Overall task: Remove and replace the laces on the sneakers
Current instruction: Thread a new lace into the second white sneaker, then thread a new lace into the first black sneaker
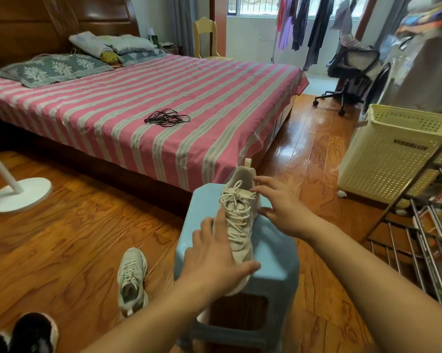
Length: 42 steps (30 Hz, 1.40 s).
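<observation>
A cream sneaker (240, 220) lies on a light-blue plastic stool (273, 253), heel toward the bed and toe toward the person, its cream laces (236, 212) threaded and tied in a bow near the tongue; the left hand (215, 258) lies flat over the toe end with fingers straight and spread, thumb out to the right, pressing rather than gripping; the right hand (281, 202) sits at the shoe's far side with fingers spread apart, its fingertips (254, 191) at the bow, though whether they pinch a lace end is hard to tell from this angle. A second cream sneaker (132, 278) lies on the wooden floor (69, 240) just left of the stool, also laced; a loose bundle of black laces (167, 118) rests on the pink-and-grey striped bedsheet (189, 93), well apart from both shoes. Near the right edge stands a cream perforated laundry basket (390, 154), a metal rack (423, 225) in front of it; a white fan base (19, 194) sits on the floor at the left; dark fuzzy slippers (31, 332) show at the bottom-left corner.
</observation>
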Motion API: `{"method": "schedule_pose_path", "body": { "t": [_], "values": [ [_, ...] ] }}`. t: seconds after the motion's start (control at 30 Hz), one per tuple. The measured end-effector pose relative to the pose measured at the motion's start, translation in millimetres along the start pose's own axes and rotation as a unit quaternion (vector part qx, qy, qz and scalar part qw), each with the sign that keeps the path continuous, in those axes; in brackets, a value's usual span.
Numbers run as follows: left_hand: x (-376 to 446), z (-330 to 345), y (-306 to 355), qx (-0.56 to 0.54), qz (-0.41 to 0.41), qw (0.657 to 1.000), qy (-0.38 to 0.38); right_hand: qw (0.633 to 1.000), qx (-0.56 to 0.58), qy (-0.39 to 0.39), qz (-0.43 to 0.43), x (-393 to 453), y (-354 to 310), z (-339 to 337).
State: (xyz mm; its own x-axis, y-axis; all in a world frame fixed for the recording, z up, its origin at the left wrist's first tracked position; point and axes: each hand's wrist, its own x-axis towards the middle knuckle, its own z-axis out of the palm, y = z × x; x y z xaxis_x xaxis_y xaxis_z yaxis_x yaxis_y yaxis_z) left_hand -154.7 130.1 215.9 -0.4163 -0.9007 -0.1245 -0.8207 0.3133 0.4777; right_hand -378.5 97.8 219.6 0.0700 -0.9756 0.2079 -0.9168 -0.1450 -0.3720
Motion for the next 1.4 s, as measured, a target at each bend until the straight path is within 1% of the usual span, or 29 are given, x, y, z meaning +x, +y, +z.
{"method": "schedule_pose_path", "body": {
  "t": [0.07, 0.1, 0.13, 0.2, 0.27, 0.3, 0.33, 0.37, 0.4, 0.43, 0.47, 0.5, 0.53, 0.57, 0.6, 0.63, 0.67, 0.7, 0.77, 0.8, 0.87, 0.93, 1.0, 1.07, 1.1, 1.2, 1.27, 1.33, 1.4],
  "values": [
    [-5.2, 7.2, -2.1, 0.043, 0.014, 0.999, 0.010, 0.992, -0.108, 0.039, -0.049, 6.2, -1.9, -1.8],
    [-2.5, 2.8, -8.6, 0.040, 0.016, 0.999, 0.000, 0.987, -0.141, 0.038, -0.061, 9.1, -3.0, -7.0],
    [0.6, -6.4, -19.9, 0.027, 0.020, 0.999, -0.020, 0.986, -0.155, 0.018, -0.066, 10.9, -3.3, -13.1],
    [1.9, -36.1, -51.2, -0.032, 0.028, 0.995, -0.087, 0.985, -0.152, -0.056, -0.060, 10.7, -4.7, -23.1],
    [1.1, -67.3, -85.8, -0.091, 0.037, 0.984, -0.148, 0.983, -0.121, -0.124, -0.062, 10.7, -12.1, -29.3],
    [0.5, -80.4, -100.0, -0.088, 0.039, 0.982, -0.165, 0.982, -0.102, -0.140, -0.078, 12.1, -21.0, -29.6],
    [1.5, -90.9, -113.3, -0.061, 0.041, 0.985, -0.153, 0.980, -0.092, -0.149, -0.098, 13.5, -33.0, -29.3],
    [1.4, -99.6, -125.4, -0.021, 0.040, 0.993, -0.113, 0.978, -0.086, -0.152, -0.112, 15.4, -46.9, -29.0],
    [1.2, -106.0, -137.0, 0.021, 0.040, 0.997, -0.055, 0.978, -0.079, -0.150, -0.123, 17.0, -62.1, -28.8],
    [-2.4, -111.1, -150.5, 0.059, 0.024, 0.998, 0.012, 0.979, -0.067, -0.140, -0.135, 18.5, -79.3, -27.4],
    [-9.3, -116.9, -164.6, 0.073, -0.013, 0.994, 0.079, 0.981, -0.047, -0.118, -0.146, 19.4, -96.4, -24.3],
    [-19.7, -123.5, -179.2, 0.056, -0.070, 0.988, 0.129, 0.985, -0.021, -0.089, -0.149, 19.6, -114.9, -19.9],
    [-33.2, -130.2, -193.8, 0.022, -0.130, 0.978, 0.160, 0.988, 0.009, -0.059, -0.140, 20.1, -133.9, -12.1],
    [-48.2, -135.5, -209.6, -0.012, -0.187, 0.969, 0.161, 0.991, 0.037, -0.031, -0.125, 22.1, -152.8, -0.2],
    [-62.7, -139.3, -225.7, -0.034, -0.228, 0.963, 0.140, 0.993, 0.056, -0.008, -0.108, 25.4, -172.1, 14.3],
    [-77.4, -141.4, -242.1, -0.038, -0.259, 0.960, 0.102, 0.994, 0.068, 0.004, -0.089, 31.2, -191.3, 32.9],
    [-91.3, -140.7, -259.0, -0.035, -0.281, 0.957, 0.068, 0.994, 0.077, -0.001, -0.071, 36.7, -210.7, 53.6],
    [-103.4, -137.8, -274.6, -0.030, -0.297, 0.953, 0.046, 0.994, 0.089, -0.022, -0.052, 42.3, -229.0, 77.4],
    [-116.6, -123.5, -307.8, -0.039, -0.324, 0.945, 0.023, 0.989, 0.122, -0.084, -0.007, 49.4, -260.8, 130.1],
    [-119.9, -111.8, -322.9, -0.055, -0.333, 0.941, 0.015, 0.986, 0.132, -0.098, 0.018, 49.8, -272.0, 160.0],
    [-121.9, -80.2, -350.9, -0.085, -0.343, 0.935, -0.006, 0.981, 0.145, -0.097, 0.082, 47.7, -281.8, 221.4],
    [-116.5, -38.3, -380.4, -0.109, -0.342, 0.933, -0.027, 0.975, 0.139, -0.087, 0.149, 45.7, -269.9, 277.5],
    [-106.3, 4.4, -405.7, -0.127, -0.339, 0.931, -0.042, 0.970, 0.093, -0.082, 0.211, 45.3, -243.1, 322.7],
    [-93.5, 45.7, -427.9, -0.158, -0.347, 0.923, -0.053, 0.969, -0.003, -0.111, 0.219, 46.7, -214.4, 360.3],
    [-86.6, 63.4, -436.3, -0.169, -0.355, 0.918, -0.056, 0.966, -0.029, -0.128, 0.224, 47.1, -199.8, 381.1],
    [-71.1, 105.6, -456.0, -0.173, -0.379, 0.908, -0.045, 0.948, -0.009, -0.184, 0.259, 42.9, -164.5, 446.8],
    [-69.9, 122.6, -463.8, -0.153, -0.392, 0.906, -0.035, 0.937, -0.005, -0.236, 0.257, 36.8, -147.4, 485.0],
    [-77.5, 129.7, -471.4, -0.120, -0.422, 0.899, -0.009, 0.932, -0.018, -0.250, 0.262, 36.4, -159.5, 488.9],
    [-91.6, 129.5, -478.3, -0.062, -0.467, 0.882, 0.033, 0.928, -0.049, -0.270, 0.251, 41.6, -167.5, 488.5]
  ]
}}
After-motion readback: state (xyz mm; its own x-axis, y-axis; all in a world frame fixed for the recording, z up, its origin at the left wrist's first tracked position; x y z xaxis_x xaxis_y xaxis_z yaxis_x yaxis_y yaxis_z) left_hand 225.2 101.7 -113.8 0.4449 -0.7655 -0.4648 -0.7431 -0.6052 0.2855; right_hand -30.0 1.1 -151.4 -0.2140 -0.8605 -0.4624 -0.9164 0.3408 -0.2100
